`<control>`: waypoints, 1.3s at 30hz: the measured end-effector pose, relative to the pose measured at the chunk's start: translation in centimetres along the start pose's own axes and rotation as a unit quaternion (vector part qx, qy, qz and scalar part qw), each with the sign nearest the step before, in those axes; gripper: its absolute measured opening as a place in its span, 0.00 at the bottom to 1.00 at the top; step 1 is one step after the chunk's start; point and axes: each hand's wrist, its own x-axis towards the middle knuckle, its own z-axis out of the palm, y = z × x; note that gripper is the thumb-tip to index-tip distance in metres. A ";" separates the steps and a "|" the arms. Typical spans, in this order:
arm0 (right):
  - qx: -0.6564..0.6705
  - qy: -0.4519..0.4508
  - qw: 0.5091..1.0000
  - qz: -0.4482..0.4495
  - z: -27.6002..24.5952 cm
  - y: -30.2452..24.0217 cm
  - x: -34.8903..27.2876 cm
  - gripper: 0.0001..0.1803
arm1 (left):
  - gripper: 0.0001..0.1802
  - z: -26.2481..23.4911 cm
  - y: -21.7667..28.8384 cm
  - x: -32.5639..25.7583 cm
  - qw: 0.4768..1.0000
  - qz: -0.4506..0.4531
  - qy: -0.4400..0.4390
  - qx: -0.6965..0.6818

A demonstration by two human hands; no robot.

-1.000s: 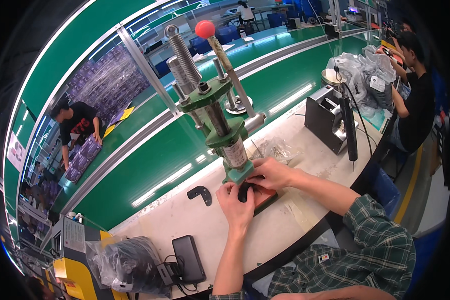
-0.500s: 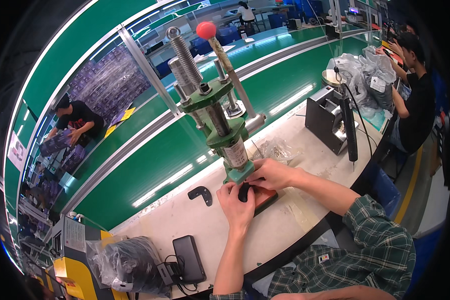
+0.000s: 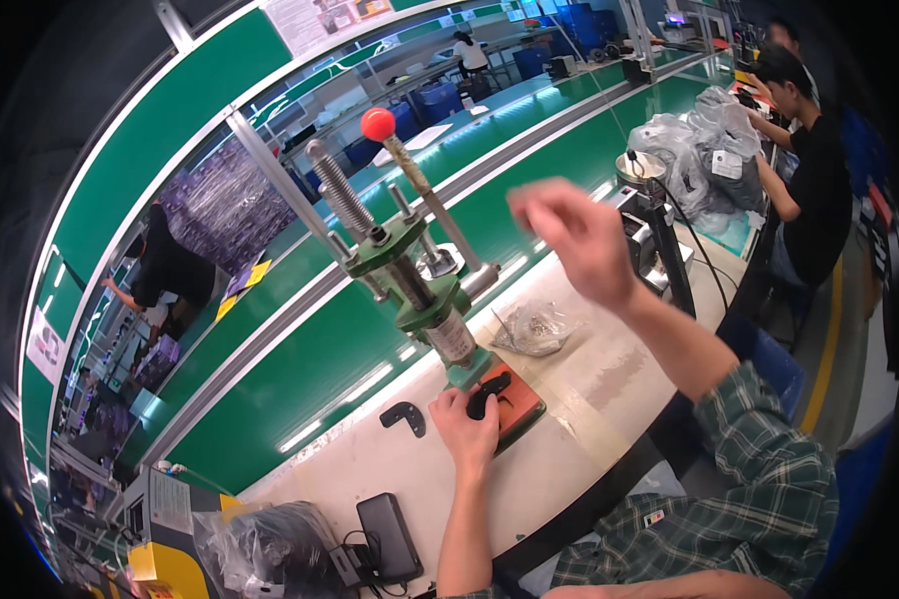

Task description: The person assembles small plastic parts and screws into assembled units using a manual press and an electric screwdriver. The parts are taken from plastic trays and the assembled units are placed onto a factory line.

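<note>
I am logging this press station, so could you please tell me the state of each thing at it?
Press lever: raised, untouched.
Black part: on the orange base, held.
Left hand: gripping the black part.
Right hand: in the air, empty, blurred.
Spare black part: flat on the bench.

Left hand (image 3: 462,424): your left hand lies low on the surface, palm down, knuckles toward you.
Left fingers (image 3: 476,397): they reach forward and curl over a small dark part, pressing on it; the thumb sits at the left side.
Left forearm: bare, it comes up from the lower edge nearly straight, with the wrist flat.
Right hand (image 3: 572,238): your right hand is raised well above the surface, blurred, holding nothing.
Right fingers (image 3: 529,203): spread loosely and bent a little, pointing up and to the left.
Right forearm: bare to the elbow, it slants down to the right into a green plaid sleeve.
Hands: well apart, right high, left low.
</note>
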 end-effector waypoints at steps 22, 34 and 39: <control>0.230 -0.118 0.933 0.250 9.6 0.0 16.6 0.18 | 0.18 -0.3 0.4 0.7 0.999 -0.011 -0.033 -0.009; 0.244 -0.052 0.953 0.170 8.5 -1.7 15.7 0.17 | 0.17 0.0 0.7 0.8 1.000 -0.001 -0.026 -0.010; 0.254 -0.064 0.952 0.156 8.2 -2.5 15.6 0.17 | 0.17 0.0 0.3 0.9 1.000 0.005 -0.025 -0.014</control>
